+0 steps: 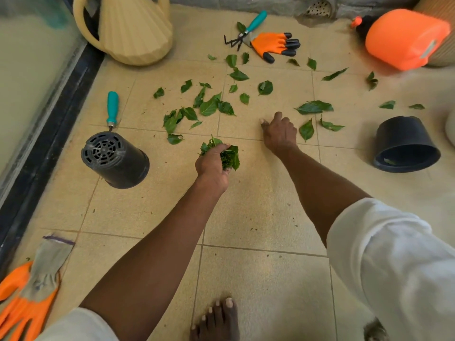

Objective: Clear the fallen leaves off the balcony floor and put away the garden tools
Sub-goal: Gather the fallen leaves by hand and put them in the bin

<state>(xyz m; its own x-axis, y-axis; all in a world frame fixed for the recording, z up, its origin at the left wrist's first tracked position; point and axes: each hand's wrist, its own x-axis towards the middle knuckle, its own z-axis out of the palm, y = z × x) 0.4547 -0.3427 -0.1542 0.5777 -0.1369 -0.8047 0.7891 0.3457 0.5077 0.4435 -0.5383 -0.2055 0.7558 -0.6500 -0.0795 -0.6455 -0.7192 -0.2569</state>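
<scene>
The left hand (213, 163) grips a bunch of leaves (230, 155), fingers curled round them, just above the tiled floor (258, 205). The right hand (279, 132) reaches forward with fingers spread loosely, its tips on or just over the tiles; it seems to hold nothing, though the palm is hidden. Loose leaves (209, 107) lie scattered across the middle of the floor. A hand rake (243, 30) and an orange glove (273, 45) lie near the far edge. A black pot (115, 158) lies tipped towards the left edge, covering the tip of a teal-handled tool (112, 108). Another black pot (406, 143) lies near the right edge.
</scene>
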